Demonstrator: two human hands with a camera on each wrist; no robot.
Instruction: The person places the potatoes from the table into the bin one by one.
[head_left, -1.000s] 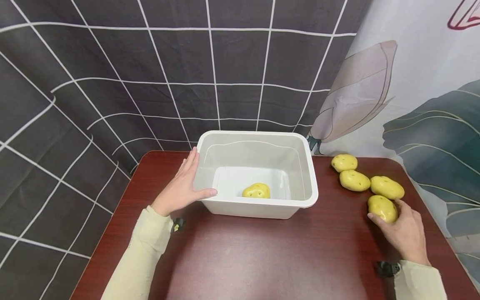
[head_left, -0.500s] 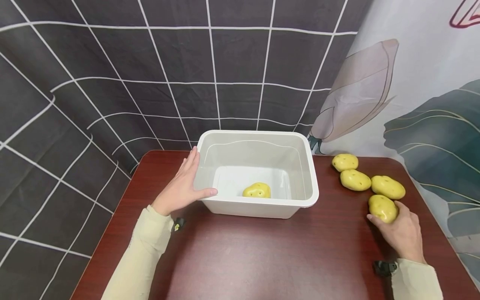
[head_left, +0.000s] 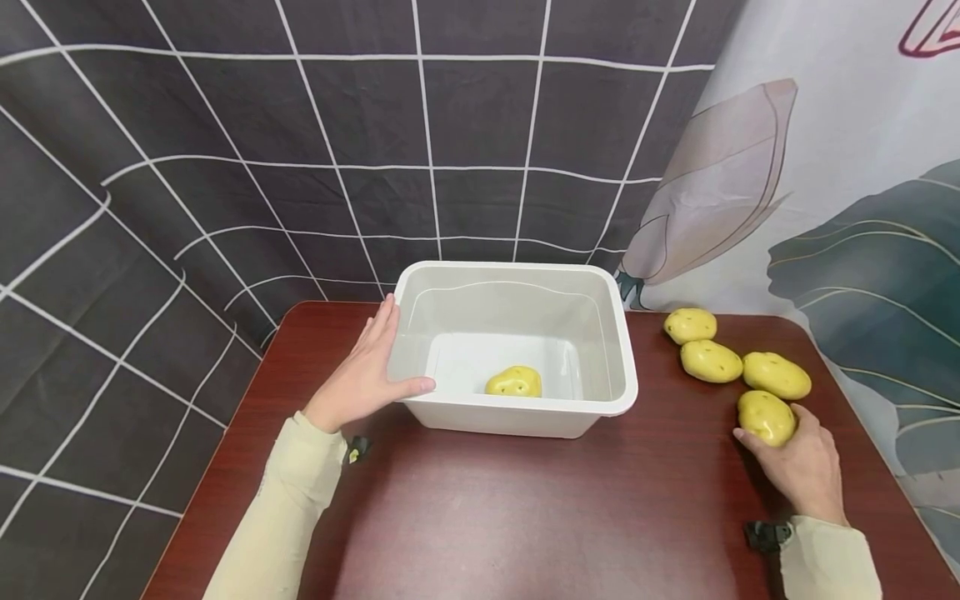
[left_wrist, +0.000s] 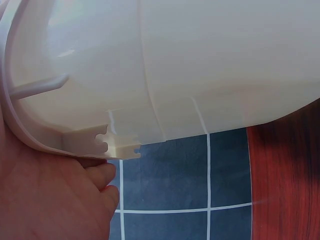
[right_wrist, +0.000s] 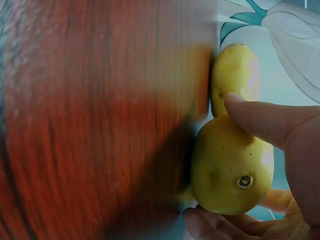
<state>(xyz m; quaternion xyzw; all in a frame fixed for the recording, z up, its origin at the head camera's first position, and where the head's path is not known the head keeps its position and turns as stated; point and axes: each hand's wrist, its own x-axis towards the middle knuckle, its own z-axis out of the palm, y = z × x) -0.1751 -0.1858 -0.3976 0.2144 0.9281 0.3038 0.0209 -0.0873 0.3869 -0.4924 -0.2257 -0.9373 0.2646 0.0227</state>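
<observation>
In the head view my right hand (head_left: 806,462) grips a yellow potato (head_left: 765,417) at the table's right side. The right wrist view shows the thumb on one side of this potato (right_wrist: 230,170) and curled fingers on the other. Three more potatoes lie just beyond it, one of them a long potato (head_left: 776,375). My left hand (head_left: 360,367) rests on the left front corner of a white plastic bin (head_left: 495,404), its fingers straight along the side rim and its thumb over the front rim. Inside the bin sits a single potato (head_left: 514,382), partly hidden by the front wall.
The bin stands on a dark red wood-grain table (head_left: 525,508). Behind and to the left hangs a dark cloth (head_left: 360,108) with white grid lines. A pale cloth (head_left: 720,192) with a leaf print hangs at the right, close to the potatoes.
My right wrist has shifted slightly to the left while the hand stays around the same potato. The left hand and the bin have not visibly moved.
</observation>
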